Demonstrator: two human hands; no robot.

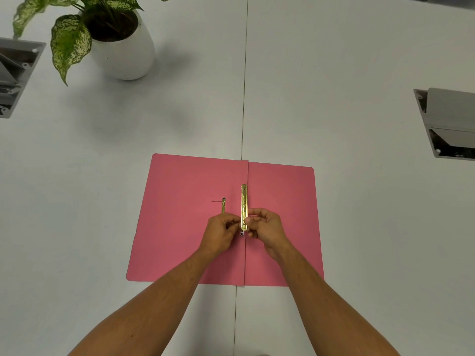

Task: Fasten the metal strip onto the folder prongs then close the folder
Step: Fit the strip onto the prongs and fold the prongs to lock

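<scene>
Looking down from the head camera, we see a pink folder (185, 227) lying open on the white tabletop (334, 227). Our right hand (266, 227) pinches the near end of the gold metal strip (244, 204), which points away from us along the fold. Just left of it, our left hand (221, 231) is curled, fingertips beside the strip; a thin gold prong (223, 206) shows just beyond its knuckles.

The white table (334, 73) bears an open pink folder (180, 240) and potted plant (123, 52).
</scene>
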